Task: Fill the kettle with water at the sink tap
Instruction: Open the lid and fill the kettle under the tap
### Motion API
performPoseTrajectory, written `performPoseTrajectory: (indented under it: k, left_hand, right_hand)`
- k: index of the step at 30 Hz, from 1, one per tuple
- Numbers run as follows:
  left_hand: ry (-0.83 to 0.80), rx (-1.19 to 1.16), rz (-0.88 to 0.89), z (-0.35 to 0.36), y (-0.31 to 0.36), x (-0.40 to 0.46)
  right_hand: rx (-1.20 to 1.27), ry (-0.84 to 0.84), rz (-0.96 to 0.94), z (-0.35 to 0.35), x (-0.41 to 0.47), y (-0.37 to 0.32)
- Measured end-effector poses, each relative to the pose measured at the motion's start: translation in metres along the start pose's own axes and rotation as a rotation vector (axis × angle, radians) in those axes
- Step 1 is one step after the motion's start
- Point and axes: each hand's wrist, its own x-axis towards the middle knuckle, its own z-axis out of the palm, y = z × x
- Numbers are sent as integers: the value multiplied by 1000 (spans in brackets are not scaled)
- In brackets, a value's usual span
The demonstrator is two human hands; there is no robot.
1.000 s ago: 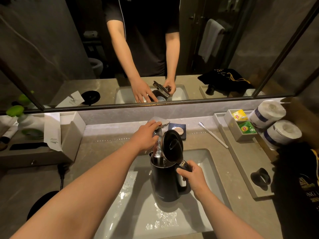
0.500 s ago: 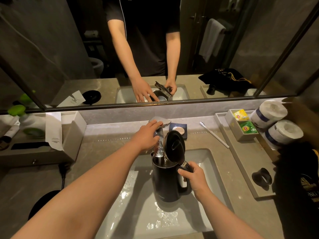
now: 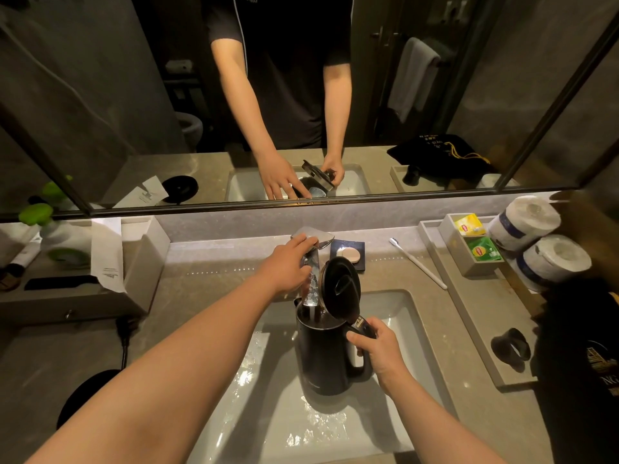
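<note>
The kettle [image 3: 330, 356] and both forearms fill the middle of the sink [image 3: 415, 316], leaving open basin toward its front edge, while the counter's right edge is crowded by a tray [image 3: 475, 316] and paper rolls [image 3: 549, 259].

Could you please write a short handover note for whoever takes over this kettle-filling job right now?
Left hand: on the tap lever, tap running.
Right hand: gripping the handle of the black kettle, holding it upright in the sink basin under the tap.
Kettle lid is flipped open; the water stream falls into the kettle's mouth.
Done: lid opened, kettle placed, water turned on.
Left: the fill level can't be seen, so check it, then shut the tap, close the lid and lift the kettle out. Its round base sits on the counter to the left.
</note>
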Motion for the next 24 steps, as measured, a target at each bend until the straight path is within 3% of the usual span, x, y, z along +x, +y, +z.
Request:
performPoseTrajectory:
  k: [24]
  left_hand:
    - [-16,-2,-9,-4,6,-3]
  right_hand:
    - [-23,-15,-18,-2,6,4]
